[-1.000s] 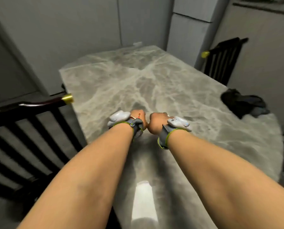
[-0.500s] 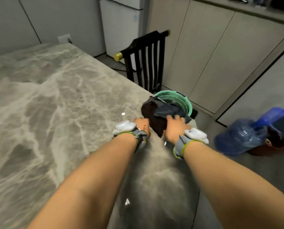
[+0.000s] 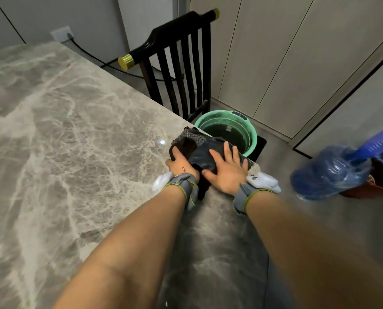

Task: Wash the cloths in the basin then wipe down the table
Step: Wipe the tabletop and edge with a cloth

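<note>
Both hands are on a pile of dark cloths (image 3: 199, 141) at the edge of the marble table (image 3: 74, 141). The pile sits at the table's far right edge, just beside the green basin (image 3: 251, 132).

The left hand (image 3: 179, 163) is at the left side of the pile. Its fingers go under or into the cloths, so I cannot tell how much they curl or if they grip. The right hand (image 3: 227, 169) lies flat on top of the pile. Its fingers (image 3: 227, 150) are spread wide and straight, pressing down and not closed around anything.

Some things are hard to see. The cloths are bunched up, so I cannot tell how many there are. One looks bumpy and grey, one looks dark and smooth. The cloths and the right hand hide the near part of the basin. The basin sits lower than the table top, on something dark. Its inside is dark, and I cannot tell if it has water.

A black chair (image 3: 181, 70) with gold ends stands behind the basin. Its seat and legs are hidden by the table. On the right, a blue bottle (image 3: 328, 172) is blurry, and a red-brown thing beside it is cut off by the edge.

Each wrist has a grey band with a white piece. The right white piece (image 3: 263, 179) has a small mark like a "6" or "9".
</note>
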`<state>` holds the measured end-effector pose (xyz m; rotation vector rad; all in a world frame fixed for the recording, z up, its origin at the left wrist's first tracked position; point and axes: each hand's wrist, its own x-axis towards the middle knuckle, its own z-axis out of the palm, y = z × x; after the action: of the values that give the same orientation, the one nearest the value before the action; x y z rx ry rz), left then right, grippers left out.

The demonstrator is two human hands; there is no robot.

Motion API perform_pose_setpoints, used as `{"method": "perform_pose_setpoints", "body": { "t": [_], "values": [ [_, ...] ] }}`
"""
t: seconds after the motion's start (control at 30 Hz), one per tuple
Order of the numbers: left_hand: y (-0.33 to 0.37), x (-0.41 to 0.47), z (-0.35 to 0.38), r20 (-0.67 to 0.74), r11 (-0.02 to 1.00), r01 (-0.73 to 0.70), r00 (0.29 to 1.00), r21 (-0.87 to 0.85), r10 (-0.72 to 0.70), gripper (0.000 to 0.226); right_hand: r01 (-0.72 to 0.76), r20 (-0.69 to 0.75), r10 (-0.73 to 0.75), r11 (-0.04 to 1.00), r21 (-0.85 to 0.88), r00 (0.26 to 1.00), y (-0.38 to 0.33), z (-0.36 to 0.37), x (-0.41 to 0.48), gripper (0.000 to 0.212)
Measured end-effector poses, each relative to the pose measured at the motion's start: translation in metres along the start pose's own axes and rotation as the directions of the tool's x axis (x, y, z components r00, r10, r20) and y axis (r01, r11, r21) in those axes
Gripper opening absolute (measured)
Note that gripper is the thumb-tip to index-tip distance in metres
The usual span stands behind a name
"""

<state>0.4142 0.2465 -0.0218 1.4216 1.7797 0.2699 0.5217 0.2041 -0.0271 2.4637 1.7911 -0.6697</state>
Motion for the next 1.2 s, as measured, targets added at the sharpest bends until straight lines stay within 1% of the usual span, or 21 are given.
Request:
{"method": "perform_pose_setpoints", "body": {
  "t": [0.07, 0.13, 0.23, 0.27, 0.33, 0.37, 0.43, 0.47, 0.53, 0.63, 0.67, 0.7, 0.73, 0.77, 0.83, 0.87, 0.97, 1.0, 1.07, 1.2],
  "values": [
    [0.001, 0.001, -0.002, 0.010, 1.000, -0.005, 1.000, -0.029, 0.006, 0.076, 0.021, -0.034, -0.022, 0.999, -0.031, 0.999, 0.001, 0.001, -0.001, 0.080],
    [-0.002, -0.003, -0.006, 0.015, 0.998, -0.055, 0.998, -0.008, 0.056, 0.074, 0.039, -0.050, -0.040, 0.999, -0.005, 0.998, -0.003, 0.001, -0.003, 0.070],
    [-0.014, -0.010, -0.018, 0.018, 0.985, -0.142, 0.990, 0.095, 0.141, 0.071, 0.049, -0.117, -0.045, 0.998, 0.038, 0.992, -0.016, 0.001, -0.006, 0.050],
    [-0.024, -0.012, -0.027, 0.021, 0.974, -0.172, 0.985, 0.145, 0.171, 0.072, 0.056, -0.129, -0.050, 0.998, 0.039, 0.990, -0.022, 0.001, -0.009, 0.047],
    [-0.047, -0.012, -0.042, 0.031, 0.958, -0.176, 0.984, 0.227, 0.173, 0.073, 0.072, -0.132, -0.072, 0.997, 0.001, 0.989, -0.026, 0.004, -0.015, 0.048],
    [-0.063, -0.014, -0.056, 0.019, 0.957, -0.133, 0.991, 0.258, 0.133, 0.074, 0.089, -0.121, -0.091, 0.996, -0.018, 0.989, -0.033, 0.008, -0.021, 0.049],
    [-0.096, -0.017, -0.085, -0.053, 0.967, -0.024, 0.998, 0.254, 0.038, 0.072, 0.146, -0.117, -0.150, 0.989, -0.035, 0.982, -0.052, 0.018, -0.034, 0.048],
    [-0.100, -0.015, -0.088, -0.075, 0.965, 0.003, 0.997, 0.263, 0.017, 0.071, 0.162, -0.128, -0.166, 0.986, -0.036, 0.978, -0.052, 0.022, -0.038, 0.046],
    [-0.139, -0.022, -0.120, -0.170, 0.956, 0.110, 0.983, 0.272, -0.065, 0.069, 0.255, -0.099, -0.259, 0.966, -0.055, 0.961, -0.091, 0.042, -0.053, 0.044],
    [-0.162, -0.024, -0.133, -0.266, 0.912, 0.232, 0.953, 0.337, -0.144, 0.066, 0.264, -0.014, -0.264, 0.964, -0.037, 0.964, -0.121, 0.063, -0.065, 0.045],
    [-0.173, -0.026, -0.141, -0.316, 0.891, 0.273, 0.936, 0.363, -0.158, 0.069, 0.265, 0.000, -0.265, 0.962, -0.071, 0.964, -0.135, 0.069, -0.070, 0.046],
    [-0.186, -0.030, -0.150, -0.356, 0.872, 0.286, 0.924, 0.398, -0.141, 0.071, 0.269, -0.005, -0.272, 0.954, -0.130, 0.962, -0.150, 0.075, -0.076, 0.047],
    [-0.193, -0.033, -0.155, -0.370, 0.856, 0.248, 0.926, 0.454, -0.073, 0.072, 0.254, -0.009, -0.260, 0.949, -0.188, 0.966, -0.159, 0.079, -0.080, 0.049],
    [-0.201, -0.035, -0.156, -0.347, 0.844, 0.171, 0.938, 0.508, 0.019, 0.070, 0.236, 0.004, -0.242, 0.944, -0.229, 0.970, -0.166, 0.083, -0.084, 0.051],
    [-0.209, -0.040, -0.150, -0.230, 0.833, -0.029, 0.955, 0.552, 0.186, 0.061, 0.204, 0.051, -0.198, 0.947, -0.249, 0.979, -0.172, 0.090, -0.087, 0.059],
    [-0.209, -0.044, -0.144, -0.168, 0.837, -0.076, 0.966, 0.542, 0.197, 0.060, 0.187, 0.076, -0.174, 0.953, -0.238, 0.982, -0.170, 0.092, -0.085, 0.062],
    [-0.212, -0.045, -0.128, -0.064, 0.860, -0.080, 0.990, 0.504, 0.129, 0.076, 0.131, 0.149, -0.106, 0.977, -0.170, 0.983, -0.158, 0.094, -0.077, 0.067],
    [-0.214, -0.045, -0.130, -0.033, 0.851, -0.090, 0.992, 0.518, 0.124, 0.078, 0.122, 0.163, -0.097, 0.981, -0.151, 0.982, -0.158, 0.095, -0.074, 0.068],
    [-0.216, -0.042, -0.133, 0.007, 0.817, -0.127, 0.989, 0.563, 0.149, 0.074, 0.111, 0.158, -0.092, 0.987, -0.113, 0.983, -0.158, 0.092, -0.071, 0.068],
    [-0.231, -0.047, -0.149, -0.008, 0.850, -0.143, 0.985, 0.508, 0.170, 0.063, 0.182, 0.187, -0.159, 0.977, -0.111, 0.969, -0.188, 0.097, -0.073, 0.071]
  ]
}}
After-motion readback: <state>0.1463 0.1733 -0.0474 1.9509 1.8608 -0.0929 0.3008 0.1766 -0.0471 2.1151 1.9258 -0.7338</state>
